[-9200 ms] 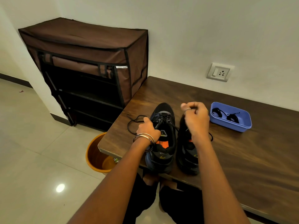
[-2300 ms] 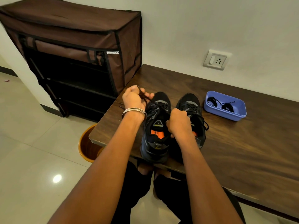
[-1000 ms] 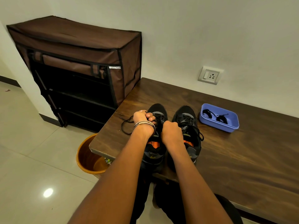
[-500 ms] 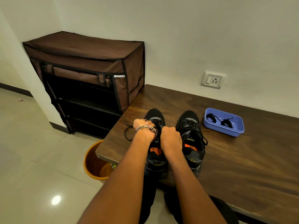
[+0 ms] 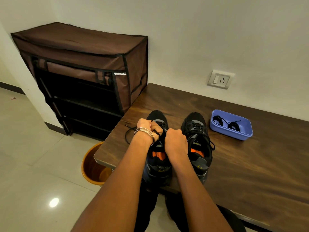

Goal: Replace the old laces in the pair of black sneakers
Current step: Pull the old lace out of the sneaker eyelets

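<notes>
The right hand [image 5: 175,141] covers the left sneaker's [image 5: 158,161] laced middle, so its grip cannot be read. The table [image 5: 250,173] runs off the right edge; shelf [image 5: 80,104] interiors are too dark.

**Surroundings of the work surface**

A dark wooden table [image 5: 250,164] stands against a white wall [image 5: 200,39]. On the wall, above the table's far edge, a white socket plate [image 5: 219,79] carries a switch and a pin outlet. To the left of the table, in the corner, a brown fabric-covered rack [image 5: 87,67] with black trim stands with its front flap rolled up, showing dark shelves. An orange bucket [image 5: 93,166] sits on the floor, partly under the table's left corner. The floor [image 5: 33,164] is pale glossy tile reflecting a ceiling light.
</notes>
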A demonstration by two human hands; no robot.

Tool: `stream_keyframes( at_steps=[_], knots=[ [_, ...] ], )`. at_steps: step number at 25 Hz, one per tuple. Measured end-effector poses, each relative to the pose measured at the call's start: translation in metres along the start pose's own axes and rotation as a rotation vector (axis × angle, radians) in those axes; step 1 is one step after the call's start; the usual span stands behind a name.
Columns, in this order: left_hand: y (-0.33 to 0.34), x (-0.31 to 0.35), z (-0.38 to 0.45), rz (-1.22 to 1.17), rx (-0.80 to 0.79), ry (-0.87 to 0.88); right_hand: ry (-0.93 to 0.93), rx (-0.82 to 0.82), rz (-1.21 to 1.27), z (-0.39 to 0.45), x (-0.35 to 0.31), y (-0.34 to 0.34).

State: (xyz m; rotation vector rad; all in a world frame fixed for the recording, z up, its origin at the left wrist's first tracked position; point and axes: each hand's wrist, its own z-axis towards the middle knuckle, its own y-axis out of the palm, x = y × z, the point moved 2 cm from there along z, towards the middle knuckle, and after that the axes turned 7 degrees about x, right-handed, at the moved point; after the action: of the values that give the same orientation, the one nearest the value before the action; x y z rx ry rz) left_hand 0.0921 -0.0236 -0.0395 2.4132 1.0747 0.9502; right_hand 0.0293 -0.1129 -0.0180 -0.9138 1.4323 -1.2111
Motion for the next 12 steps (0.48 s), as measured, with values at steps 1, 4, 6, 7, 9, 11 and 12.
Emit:
stream_keyframes(
  at_steps=[1, 4, 6, 7, 9, 11, 12],
  knots=[
    [0.0, -0.005, -0.01, 0.075, 0.014, 0.007, 0.002, 0.01, 0.001, 0.0, 0.0, 0.001],
    [-0.002, 0.007, -0.028, 0.304, 0.013, 0.193, 0.018, 0.034, 0.02, 0.001, 0.003, 0.003],
    [-0.012, 0.026, -0.029, 0.541, 0.133, 0.462, 0.033, 0.043, 0.045, 0.004, 0.008, 0.004],
    [-0.022, 0.034, -0.025, 0.653, 0.184, 0.556, 0.035, 0.038, 0.055, 0.004, 0.009, 0.004],
    [-0.039, 0.042, -0.02, 0.897, 0.212, 0.652, 0.035, 0.001, 0.08, 0.005, 0.009, 0.004],
    [-0.04, 0.045, -0.02, 1.317, 0.26, 0.743, 0.029, -0.031, 0.099, 0.004, 0.005, 0.004],
    [-0.035, 0.046, -0.023, 1.481, 0.295, 0.801, 0.015, -0.023, 0.098, 0.004, 0.003, 0.003]
  ],
)
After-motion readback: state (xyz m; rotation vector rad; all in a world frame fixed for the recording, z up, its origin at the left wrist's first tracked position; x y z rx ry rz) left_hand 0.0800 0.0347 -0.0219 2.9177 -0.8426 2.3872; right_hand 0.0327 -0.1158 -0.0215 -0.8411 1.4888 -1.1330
